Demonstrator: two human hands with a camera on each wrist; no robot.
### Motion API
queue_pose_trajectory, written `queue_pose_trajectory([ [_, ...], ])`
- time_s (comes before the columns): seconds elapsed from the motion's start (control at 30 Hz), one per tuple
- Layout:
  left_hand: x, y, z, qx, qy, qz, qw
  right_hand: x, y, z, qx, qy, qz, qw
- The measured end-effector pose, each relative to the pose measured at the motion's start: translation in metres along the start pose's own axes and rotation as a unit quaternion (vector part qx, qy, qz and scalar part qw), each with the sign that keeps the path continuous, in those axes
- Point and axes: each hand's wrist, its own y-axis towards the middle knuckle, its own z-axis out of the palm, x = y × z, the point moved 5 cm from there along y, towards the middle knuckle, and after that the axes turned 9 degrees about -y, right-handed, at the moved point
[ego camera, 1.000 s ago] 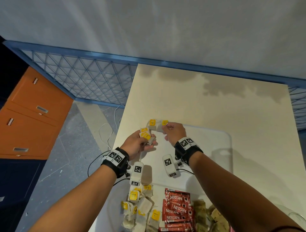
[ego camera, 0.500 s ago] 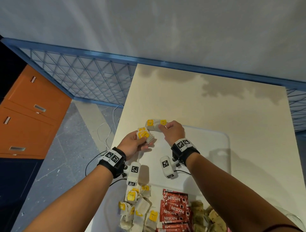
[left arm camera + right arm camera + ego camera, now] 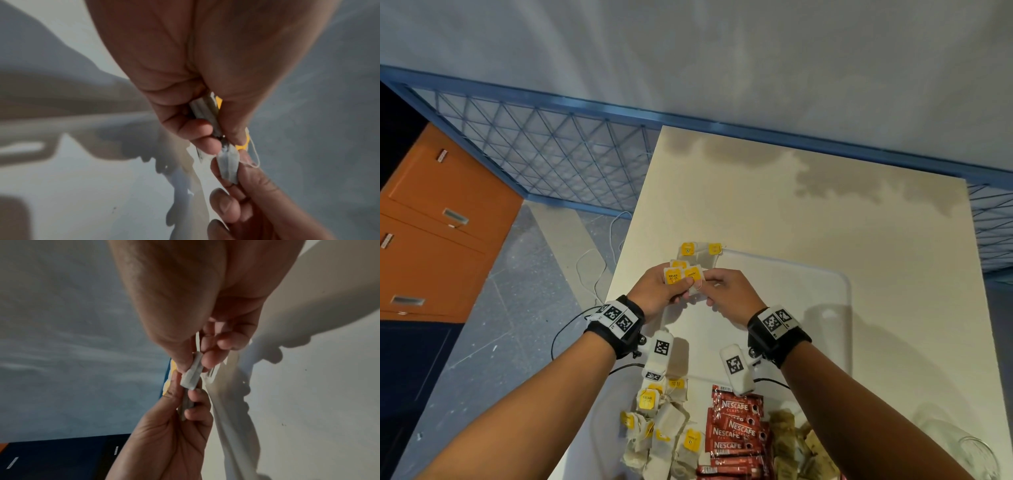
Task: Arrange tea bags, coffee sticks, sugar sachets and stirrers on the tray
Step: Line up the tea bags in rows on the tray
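My left hand (image 3: pixel 671 287) holds a small stack of white tea bags with yellow tags (image 3: pixel 676 274) above the white tray's (image 3: pixel 825 308) far left corner. My right hand (image 3: pixel 714 282) pinches one tea bag (image 3: pixel 192 373) at the edge of that stack; the same tea bag (image 3: pixel 227 162) shows between both hands' fingertips in the left wrist view. Two tea bags (image 3: pixel 700 251) lie side by side at the tray's far left corner. Near me lie a pile of loose tea bags (image 3: pixel 661 431), red Nescafe coffee sticks (image 3: pixel 736 431) and brown sugar sachets (image 3: pixel 794 442).
The tray sits on a cream table (image 3: pixel 825 212) whose left edge drops to a grey floor with a white cable (image 3: pixel 592 270). A blue mesh fence (image 3: pixel 544 161) and an orange cabinet (image 3: pixel 431 222) stand to the left. A clear glass (image 3: pixel 972 452) is at the lower right.
My right hand left the two tea bags at the tray's far corner and came back to the stack in my left hand, where it now pinches another bag.
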Motion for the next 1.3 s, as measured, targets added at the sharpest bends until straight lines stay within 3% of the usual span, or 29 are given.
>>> queue_pose_trajectory([
  [0.17, -0.002, -0.001, 0.004, -0.012, 0.021, 0.007, 1.0, -0.009, 0.007, -0.012, -0.073, -0.004, 0.01, 0.997],
  [0.43, 0.0, -0.001, 0.004, -0.056, -0.104, -0.069, 0.991, -0.02, 0.032, -0.048, -0.184, -0.033, 0.08, 0.979],
  [0.57, 0.0, -0.003, 0.007, -0.04, -0.063, -0.064, 0.995, -0.02, 0.037, -0.051, -0.202, -0.1, 0.109, 0.968],
  [0.73, 0.001, -0.003, 0.008, -0.038, -0.123, -0.076, 0.989, -0.018, 0.036, -0.051, -0.217, -0.162, 0.127, 0.954],
  [0.93, -0.006, -0.009, 0.012, 0.007, -0.17, -0.082, 0.982, -0.013, 0.037, -0.047, -0.215, -0.201, 0.131, 0.947],
  [1.17, -0.005, -0.01, 0.012, 0.011, -0.215, -0.093, 0.972, -0.009, 0.032, -0.043, -0.225, -0.155, 0.121, 0.954],
  [1.3, -0.001, -0.006, 0.008, -0.011, -0.215, -0.104, 0.971, 0.001, 0.021, -0.037, -0.225, -0.115, 0.046, 0.966],
])
